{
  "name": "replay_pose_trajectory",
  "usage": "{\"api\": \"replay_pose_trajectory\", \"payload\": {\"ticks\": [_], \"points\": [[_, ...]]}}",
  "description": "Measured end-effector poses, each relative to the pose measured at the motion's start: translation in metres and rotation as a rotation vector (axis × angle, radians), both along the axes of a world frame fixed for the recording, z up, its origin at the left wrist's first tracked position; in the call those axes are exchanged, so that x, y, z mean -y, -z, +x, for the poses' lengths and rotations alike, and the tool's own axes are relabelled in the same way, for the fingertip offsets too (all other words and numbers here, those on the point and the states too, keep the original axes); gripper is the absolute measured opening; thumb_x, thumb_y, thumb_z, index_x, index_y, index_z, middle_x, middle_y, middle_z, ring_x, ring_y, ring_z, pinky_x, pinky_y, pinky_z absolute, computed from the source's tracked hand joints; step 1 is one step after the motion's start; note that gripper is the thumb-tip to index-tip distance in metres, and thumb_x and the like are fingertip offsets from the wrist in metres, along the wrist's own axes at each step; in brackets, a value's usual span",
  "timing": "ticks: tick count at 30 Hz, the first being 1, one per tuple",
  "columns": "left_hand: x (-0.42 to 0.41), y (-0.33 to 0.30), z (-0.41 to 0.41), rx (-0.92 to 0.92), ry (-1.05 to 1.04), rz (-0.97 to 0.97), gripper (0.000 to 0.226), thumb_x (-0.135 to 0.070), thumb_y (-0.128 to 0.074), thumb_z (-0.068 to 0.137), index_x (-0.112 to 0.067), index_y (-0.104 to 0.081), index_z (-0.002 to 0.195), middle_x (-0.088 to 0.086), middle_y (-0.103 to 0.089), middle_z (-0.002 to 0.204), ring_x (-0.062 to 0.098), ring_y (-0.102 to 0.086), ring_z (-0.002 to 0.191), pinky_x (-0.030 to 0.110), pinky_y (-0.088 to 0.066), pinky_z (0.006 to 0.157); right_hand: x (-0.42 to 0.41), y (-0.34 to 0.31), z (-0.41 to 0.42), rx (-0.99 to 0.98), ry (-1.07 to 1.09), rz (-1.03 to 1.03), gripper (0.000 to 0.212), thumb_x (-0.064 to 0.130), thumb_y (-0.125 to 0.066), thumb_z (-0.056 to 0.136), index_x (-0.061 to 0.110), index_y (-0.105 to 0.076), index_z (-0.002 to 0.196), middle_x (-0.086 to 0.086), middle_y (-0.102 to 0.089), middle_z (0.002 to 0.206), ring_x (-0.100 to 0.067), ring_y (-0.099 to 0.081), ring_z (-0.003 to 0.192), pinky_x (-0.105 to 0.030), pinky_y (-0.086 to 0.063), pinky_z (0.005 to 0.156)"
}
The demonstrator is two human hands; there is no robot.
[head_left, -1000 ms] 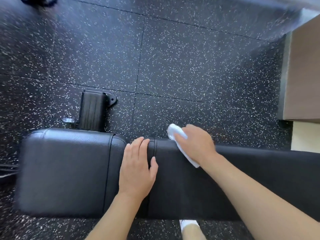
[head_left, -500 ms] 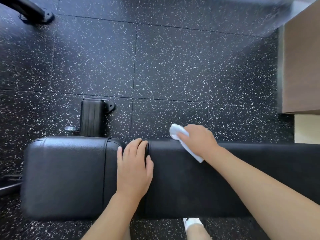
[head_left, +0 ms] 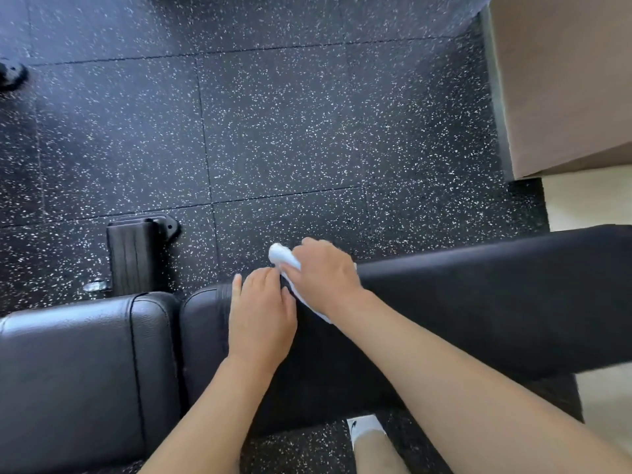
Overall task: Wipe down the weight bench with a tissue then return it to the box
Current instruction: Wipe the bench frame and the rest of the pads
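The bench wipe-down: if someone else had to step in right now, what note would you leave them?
Right hand: holds the white tissue, pressing it on the far edge of the long black bench pad.
Left hand: lies flat on the same pad near the gap to the seat pad, holding nothing.
Done: wiping is under way at the long pad's far edge; how much is already clean cannot be told.
Left: finish wiping both pads, then return the tissue to its box, which is not in view.
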State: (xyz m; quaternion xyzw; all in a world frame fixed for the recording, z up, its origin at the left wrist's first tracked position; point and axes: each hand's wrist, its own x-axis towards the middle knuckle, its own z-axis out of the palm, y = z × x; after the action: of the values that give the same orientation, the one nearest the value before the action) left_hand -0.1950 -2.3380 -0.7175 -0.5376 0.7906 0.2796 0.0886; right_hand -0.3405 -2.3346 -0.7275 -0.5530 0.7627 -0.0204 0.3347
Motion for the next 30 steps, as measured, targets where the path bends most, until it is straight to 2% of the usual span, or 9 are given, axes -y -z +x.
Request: {"api": "replay_pose_trajectory", "payload": {"ticks": [3, 7, 12, 14, 20, 23, 25, 28, 30], "points": [[-0.006, 0.001, -0.017, 0.039, -0.022, -0.016, 0.024, -0.018, -0.046, 0.103, -0.017, -0.065, 0.117, -0.003, -0.067, 0.119, 0.022, -0.058, 0.122, 0.055, -0.022, 0.126, -0.003, 0.006, -0.019, 0.019, -0.01, 0.042, 0.038, 0.05, -0.044, 0.105, 0.018, -0.065, 0.103, -0.002, -0.058, 0.103, -0.028, -0.057, 0.099, -0.038, -0.036, 0.073], [-0.022, 0.007, -0.054, 0.05, 0.042, -0.081, 0.037, -0.021, -0.042, 0.105, -0.012, -0.069, 0.129, 0.004, -0.07, 0.13, 0.027, -0.061, 0.127, 0.056, -0.024, 0.125, -0.039, 0.009, -0.106, -0.013, 0.043, 0.094, 0.028, 0.046, -0.042, 0.102, 0.025, -0.054, 0.087, 0.001, -0.052, 0.095, -0.03, -0.057, 0.095, -0.036, -0.032, 0.073], [-0.033, 0.019, -0.101, 0.162, -0.2, -0.14, 0.042, -0.026, -0.036, 0.106, -0.022, -0.077, 0.103, 0.001, -0.076, 0.104, 0.031, -0.065, 0.109, 0.058, -0.022, 0.122, -0.092, 0.008, -0.227, -0.172, 0.171, 0.209, 0.028, 0.04, -0.044, 0.1, 0.026, -0.048, 0.075, 0.006, -0.048, 0.087, -0.024, -0.053, 0.085, -0.035, -0.031, 0.068], [-0.034, 0.024, -0.105, 0.164, -0.242, -0.2, 0.048, -0.03, -0.032, 0.102, -0.022, -0.078, 0.096, 0.002, -0.077, 0.1, 0.034, -0.065, 0.105, 0.058, -0.024, 0.12, -0.102, 0.006, -0.245, -0.212, 0.193, 0.228, 0.026, 0.038, -0.043, 0.1, 0.024, -0.053, 0.08, 0.005, -0.048, 0.087, -0.024, -0.054, 0.086, -0.035, -0.031, 0.067], [-0.035, 0.032, -0.103, 0.14, -0.256, -0.262, 0.047, -0.031, -0.033, 0.1, -0.022, -0.078, 0.094, 0.001, -0.076, 0.099, 0.033, -0.064, 0.103, 0.058, -0.026, 0.119, -0.069, 0.005, -0.195, -0.172, 0.31, 0.285, 0.032, 0.039, -0.056, 0.089, 0.019, -0.051, 0.066, 0.004, -0.052, 0.079, -0.028, -0.051, 0.081, -0.037, -0.04, 0.072], [-0.035, 0.035, -0.101, 0.125, -0.266, -0.261, 0.045, -0.03, -0.035, 0.1, -0.022, -0.079, 0.093, 0.0, -0.076, 0.097, 0.031, -0.064, 0.101, 0.058, -0.027, 0.118, -0.039, 0.007, -0.132, -0.124, 0.153, 0.215, 0.023, 0.04, -0.057, 0.095, 0.022, -0.07, 0.091, 0.0, -0.06, 0.089, -0.03, -0.06, 0.093, -0.036, -0.036, 0.07], [-0.034, 0.036, -0.101, 0.125, -0.259, -0.262, 0.044, -0.029, -0.036, 0.1, -0.021, -0.078, 0.091, 0.0, -0.075, 0.093, 0.031, -0.064, 0.099, 0.059, -0.029, 0.117, -0.023, 0.007, -0.095, -0.073, 0.038, 0.159, 0.025, 0.039, -0.05, 0.102, 0.023, -0.069, 0.1, -0.005, -0.063, 0.104, -0.032, -0.059, 0.103, -0.038, -0.035, 0.073], [-0.034, 0.036, -0.101, 0.121, -0.259, -0.267, 0.041, -0.028, -0.038, 0.1, -0.019, -0.077, 0.088, -0.001, -0.072, 0.088, 0.029, -0.063, 0.096, 0.059, -0.031, 0.117, -0.014, 0.006, -0.081, -0.018, 0.051, 0.177, 0.026, 0.038, -0.046, 0.102, 0.028, -0.058, 0.082, -0.003, -0.059, 0.101, -0.032, -0.057, 0.102, -0.04, -0.036, 0.074], [-0.035, 0.037, -0.099, 0.089, -0.254, -0.262, 0.038, -0.028, -0.041, 0.099, -0.022, -0.077, 0.09, -0.004, -0.072, 0.09, 0.027, -0.063, 0.095, 0.058, -0.03, 0.118, -0.025, -0.001, -0.097, -0.002, 0.047, 0.195, 0.027, 0.043, -0.043, 0.101, 0.032, -0.057, 0.081, -0.001, -0.055, 0.096, -0.031, -0.056, 0.098, -0.04, -0.037, 0.073]]}}
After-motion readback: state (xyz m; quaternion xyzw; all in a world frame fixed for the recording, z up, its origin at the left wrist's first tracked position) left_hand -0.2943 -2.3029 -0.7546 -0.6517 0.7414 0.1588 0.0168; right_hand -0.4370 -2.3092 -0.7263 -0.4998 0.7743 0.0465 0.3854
